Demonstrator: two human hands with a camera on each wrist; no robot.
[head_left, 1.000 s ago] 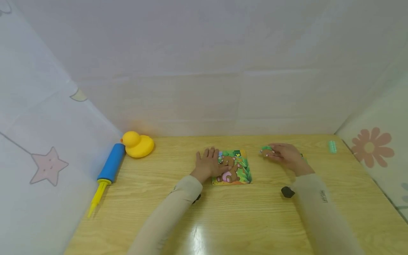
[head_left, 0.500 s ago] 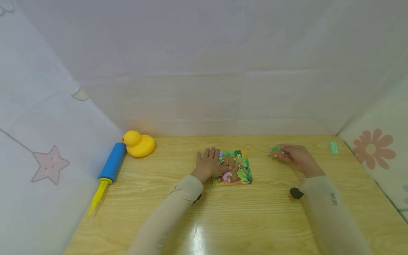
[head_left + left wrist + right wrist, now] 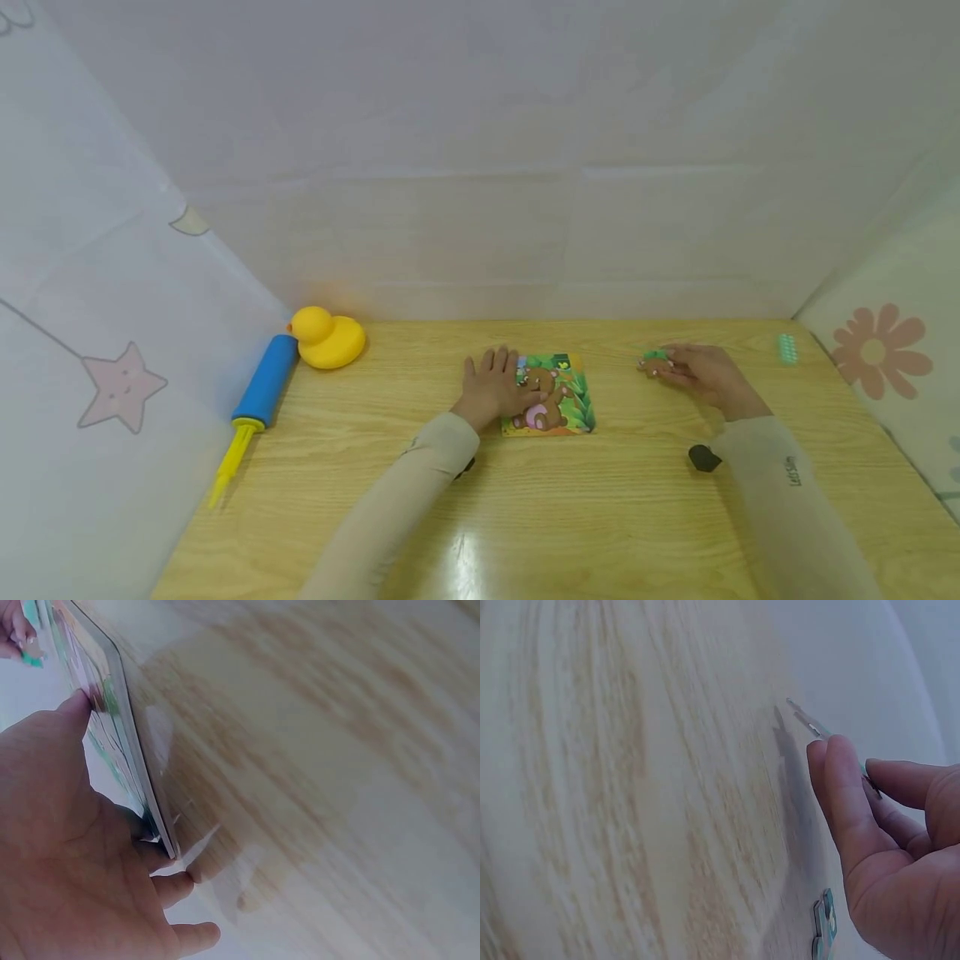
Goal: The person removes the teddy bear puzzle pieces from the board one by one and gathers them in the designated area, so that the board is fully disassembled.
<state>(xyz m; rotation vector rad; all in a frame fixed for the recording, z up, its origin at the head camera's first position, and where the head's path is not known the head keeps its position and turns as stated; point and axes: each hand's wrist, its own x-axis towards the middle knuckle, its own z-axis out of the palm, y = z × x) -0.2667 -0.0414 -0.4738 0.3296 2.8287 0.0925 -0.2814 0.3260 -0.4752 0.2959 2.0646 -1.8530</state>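
In the head view we see the left hand near centre, fingers spread straight over the left side of the board – resting on it, not gripping, seemingly to steady it. Right of centre, the right hand pinches a piece by one end between thumb and fingers – perhaps to leave its print visible. In the right wrist view we find another piece at lower right, near that hand.
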